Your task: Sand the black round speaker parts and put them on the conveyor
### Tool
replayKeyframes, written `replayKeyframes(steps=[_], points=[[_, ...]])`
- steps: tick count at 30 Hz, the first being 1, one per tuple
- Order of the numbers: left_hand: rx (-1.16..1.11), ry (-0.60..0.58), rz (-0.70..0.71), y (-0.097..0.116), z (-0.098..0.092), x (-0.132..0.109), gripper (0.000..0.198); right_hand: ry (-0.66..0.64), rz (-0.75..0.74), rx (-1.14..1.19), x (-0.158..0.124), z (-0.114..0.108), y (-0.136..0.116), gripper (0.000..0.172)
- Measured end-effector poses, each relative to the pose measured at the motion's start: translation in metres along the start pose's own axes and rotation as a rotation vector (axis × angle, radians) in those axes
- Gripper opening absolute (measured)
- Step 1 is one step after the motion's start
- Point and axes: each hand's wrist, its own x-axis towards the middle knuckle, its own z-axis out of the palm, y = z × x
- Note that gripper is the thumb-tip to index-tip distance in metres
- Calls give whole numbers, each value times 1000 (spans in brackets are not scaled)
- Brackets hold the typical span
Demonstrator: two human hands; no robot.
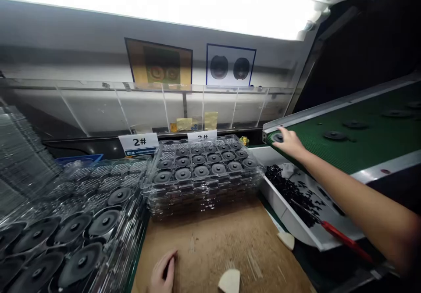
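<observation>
The one head-worn view looks forward and down from above the near edge of the bench, close over the left hand and right hand, reaching the back panel and, at right, the green conveyor belt.

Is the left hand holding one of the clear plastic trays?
No, the left hand rests on the brown board, apart from the clear trays.

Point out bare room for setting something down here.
The brown work board is bare between the left hand and the white bin, below the stacked clear trays. Crowded: the left tray stack and the bin's black parts.
</observation>
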Motion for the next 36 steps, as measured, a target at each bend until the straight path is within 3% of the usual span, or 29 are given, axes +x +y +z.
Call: replayKeyframes(steps=[3, 7, 9, 11, 13, 15, 18, 22, 27, 33, 36], points=[[-258, -53, -215, 29, 13, -25, 17, -195, -343, 168, -41, -14, -48, 61], [-629, -274, -417, 72, 45, -80, 33, -533, -867, 435, -149, -21, -99, 71], [-728, -390, -544, 89, 58, -107, 49, -630, -1033, 532, -204, -15, -107, 67], [-788, -437, -652, 99, 63, -129, 53, -646, -1106, 542, -248, -1, -101, 69], [-894, -441, -759, 103, 63, -146, 48, -629, -1065, 520, -280, 17, -86, 84], [-1020, -409, -823, 102, 60, -159, 42, -627, -927, 524, -301, 31, -68, 102], [-1130, -408, -807, 96, 57, -171, 38, -634, -697, 612, -326, 42, -50, 110], [-1198, -510, -805, 93, 63, -182, 37, -663, -513, 747, -350, 45, -49, 97], [-1139, -539, -792, 93, 72, -187, 39, -711, -481, 839, -354, 44, -53, 66], [-1063, -631, -849, 80, 59, -185, 43, -746, -325, 956, -344, 48, -49, 62], [-1004, -723, -796, 66, 47, -184, 35, -806, -318, 952, -342, 51, -50, 59]])
